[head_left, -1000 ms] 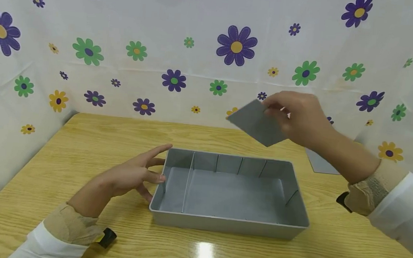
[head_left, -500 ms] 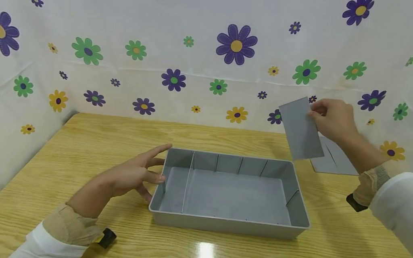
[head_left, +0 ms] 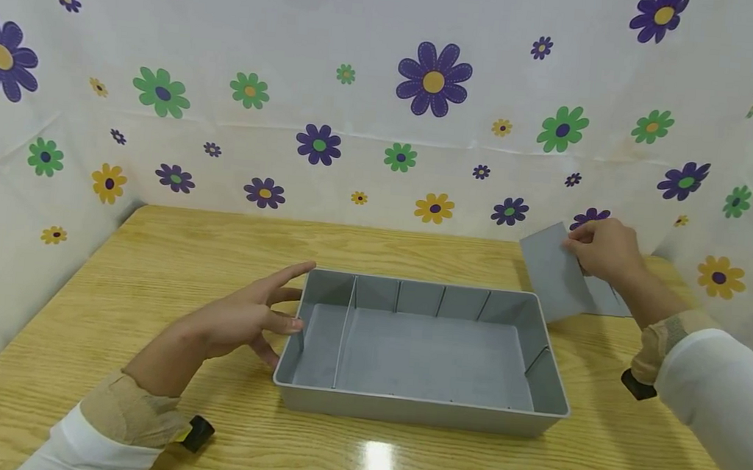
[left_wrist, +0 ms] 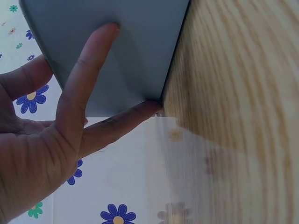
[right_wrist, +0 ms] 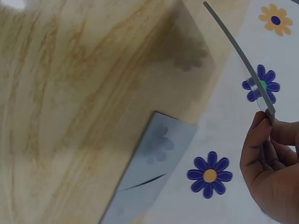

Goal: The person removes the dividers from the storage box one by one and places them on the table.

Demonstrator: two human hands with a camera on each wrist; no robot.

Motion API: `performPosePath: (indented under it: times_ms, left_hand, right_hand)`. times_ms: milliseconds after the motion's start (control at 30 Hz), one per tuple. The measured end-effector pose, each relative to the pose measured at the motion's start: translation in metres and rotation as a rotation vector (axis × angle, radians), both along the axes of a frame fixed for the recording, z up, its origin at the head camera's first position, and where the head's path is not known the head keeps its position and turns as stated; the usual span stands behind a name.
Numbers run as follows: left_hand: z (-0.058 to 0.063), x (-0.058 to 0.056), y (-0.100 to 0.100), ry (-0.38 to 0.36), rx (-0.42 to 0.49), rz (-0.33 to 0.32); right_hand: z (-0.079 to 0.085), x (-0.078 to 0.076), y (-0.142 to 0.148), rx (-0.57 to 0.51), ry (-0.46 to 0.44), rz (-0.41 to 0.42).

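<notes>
A grey rectangular plastic box [head_left: 418, 413] sits on the table, with slots in its walls and one thin divider [head_left: 345, 332] standing across near its left end. Against the box's left wall rests my left hand [head_left: 246, 321], fingers spread and fairly straight; the left wrist view shows the hand [left_wrist: 60, 119] touching the outer wall. At the back right, my right hand [head_left: 608, 249] pinches a thin grey panel [head_left: 549, 267] by its edge between thumb and fingers. Seen nearly edge-on in the right wrist view, that panel [right_wrist: 240, 58] is tilted. Its lower end lies behind the box's rear right corner.
Flat grey sheets [head_left: 607, 299] lie on the wooden table [head_left: 216, 248] under my right hand, partly hidden. In the right wrist view a grey sheet [right_wrist: 154, 154] shows a dark slit. A flowered cloth [head_left: 360, 101] hangs behind and along both sides.
My right hand has carried the panel from above the box to the back right, then lowered it towards the table. My left hand stays against the box.
</notes>
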State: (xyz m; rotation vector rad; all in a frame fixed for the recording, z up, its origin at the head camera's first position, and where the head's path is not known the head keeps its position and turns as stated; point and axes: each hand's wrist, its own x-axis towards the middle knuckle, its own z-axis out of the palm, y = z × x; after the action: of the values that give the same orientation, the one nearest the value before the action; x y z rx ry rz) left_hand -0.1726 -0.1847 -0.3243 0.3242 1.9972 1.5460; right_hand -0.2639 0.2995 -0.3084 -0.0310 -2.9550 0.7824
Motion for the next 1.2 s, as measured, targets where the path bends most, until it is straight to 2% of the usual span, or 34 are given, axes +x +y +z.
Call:
performPosePath:
  times_ms: [200, 333, 500, 767, 833, 900, 1033, 1100, 1200]
  left_hand:
    - [-0.001, 0.000, 0.001, -0.003, 0.008, -0.002]
    - [-0.003, -0.001, 0.002, -0.003, 0.014, -0.002]
    - [-0.003, -0.001, 0.002, -0.002, 0.015, 0.001]
    - [-0.003, -0.001, 0.001, 0.002, 0.006, 0.005]
    - [-0.003, 0.000, 0.001, 0.001, 0.006, 0.007]
    - [-0.003, 0.000, 0.001, 0.000, 0.009, 0.009]
    - [-0.003, 0.000, 0.001, 0.000, 0.019, 0.006]
    - [-0.003, 0.000, 0.001, 0.002, 0.020, 0.003]
    - [-0.003, 0.000, 0.000, 0.007, 0.019, 0.000]
  right_hand:
    - [-0.020, -0.003, 0.008, 0.026, -0.053, -0.006]
    - [-0.029, -0.004, 0.011, 0.047, -0.035, -0.003]
    - [-0.032, -0.003, 0.012, 0.052, -0.015, 0.000]
    - [-0.030, 0.002, 0.015, -0.063, -0.110, 0.042]
    - [-0.028, 0.006, 0.014, -0.005, -0.091, 0.097]
    - [-0.026, 0.010, 0.013, 0.092, -0.039, 0.193]
    - [-0.026, 0.025, 0.004, 0.284, 0.115, 0.482]
    - [-0.029, 0.034, -0.001, 0.328, 0.155, 0.606]
    - [-0.035, 0.046, -0.008, 0.356, 0.173, 0.705]
